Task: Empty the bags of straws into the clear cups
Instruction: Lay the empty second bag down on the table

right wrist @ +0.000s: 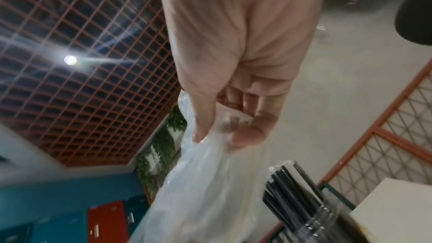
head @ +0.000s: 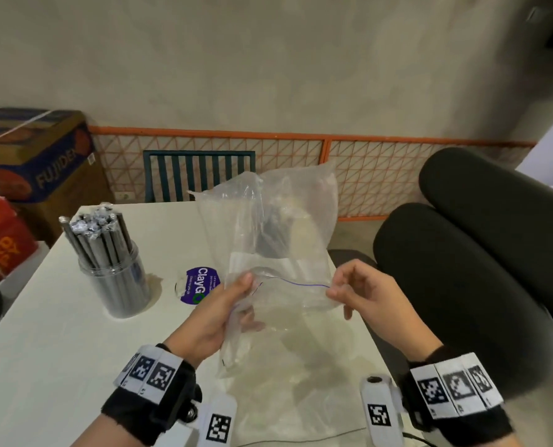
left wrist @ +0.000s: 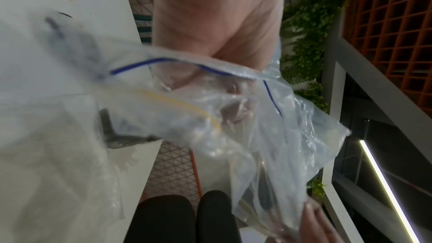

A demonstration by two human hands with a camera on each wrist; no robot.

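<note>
A clear zip bag [head: 268, 221] with a blue seal line stands upside down over the white table [head: 59, 350], its mouth at the bottom. My left hand [head: 246, 285] pinches the mouth's left side and my right hand [head: 334, 290] pinches its right side. In the left wrist view my fingers [left wrist: 233, 103] show through the bag [left wrist: 268, 127]. In the right wrist view the thumb and fingers [right wrist: 245, 128] nip the plastic [right wrist: 205, 182]. A clear cup [head: 117, 279] packed with grey wrapped straws stands to the left. A dark shape behind the bag looks like a second cup of black straws [right wrist: 294, 191].
Another flat clear bag [head: 294, 375] lies on the table under my hands. A purple round label [head: 197, 285] sits mid-table. Cardboard boxes [head: 33, 156] stand at the left, a teal chair [head: 197, 172] behind, and my black-clad legs [head: 462, 269] to the right.
</note>
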